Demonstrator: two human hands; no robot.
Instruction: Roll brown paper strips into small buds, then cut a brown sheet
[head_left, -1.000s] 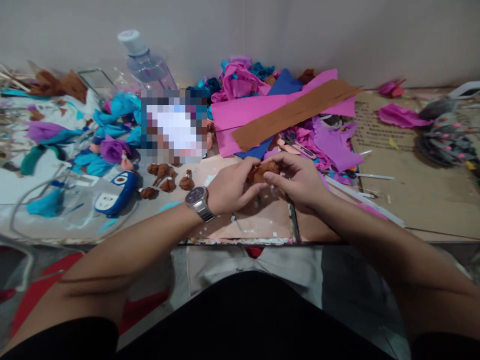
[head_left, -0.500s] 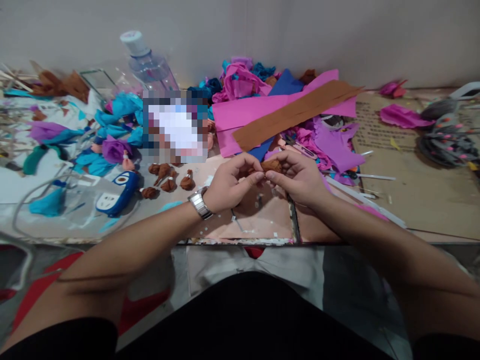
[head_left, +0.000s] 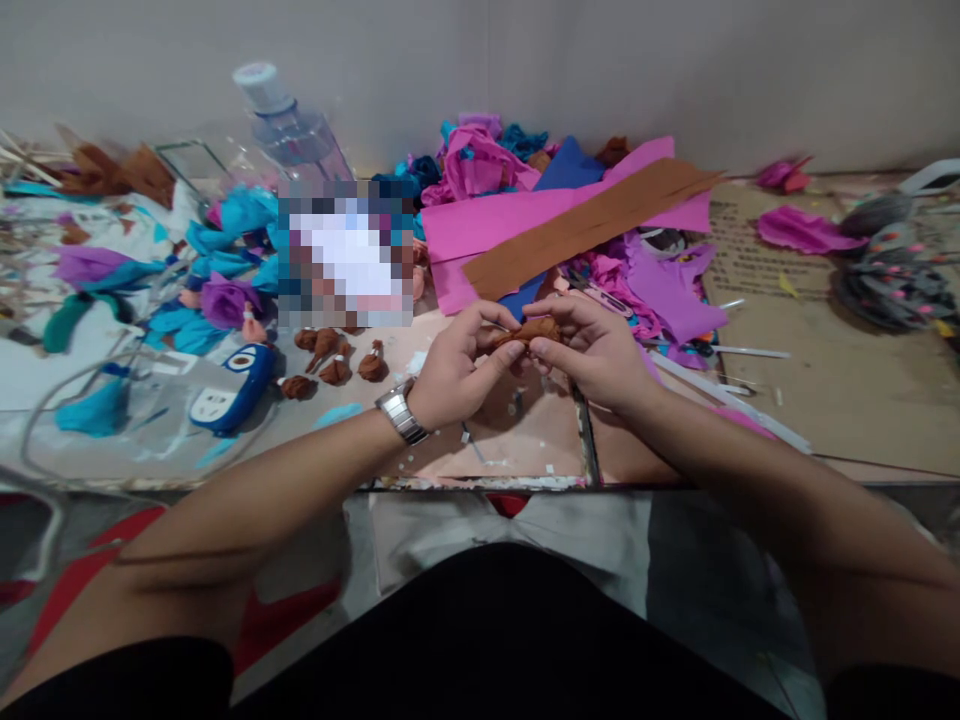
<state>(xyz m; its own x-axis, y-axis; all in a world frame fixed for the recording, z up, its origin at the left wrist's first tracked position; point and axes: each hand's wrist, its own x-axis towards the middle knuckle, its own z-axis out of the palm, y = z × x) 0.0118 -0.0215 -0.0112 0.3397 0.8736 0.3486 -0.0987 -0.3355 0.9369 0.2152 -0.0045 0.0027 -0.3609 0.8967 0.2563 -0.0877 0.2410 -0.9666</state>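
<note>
Between my two hands is a small gathered piece of brown crepe paper, held above the table near its front edge. My left hand, below a metal wristwatch, pinches its left end between thumb and fingers. On the other end, my right hand grips it with thumb and curled fingers; some fingertips are hidden behind the paper. To the left lie several small brown paper rosettes, some tied with white. Behind my hands a long brown crepe strip rests across pink crepe sheets.
A clear bottle with white cap stands at the back left. Left are a blue-and-white power socket with a grey cable and blue and purple paper flowers. Purple scraps and cardboard lie to the right.
My fingers have shifted slightly on the brown crepe paper, and more of it shows between the hands. The view has moved a little; the table's contents look unchanged.
</note>
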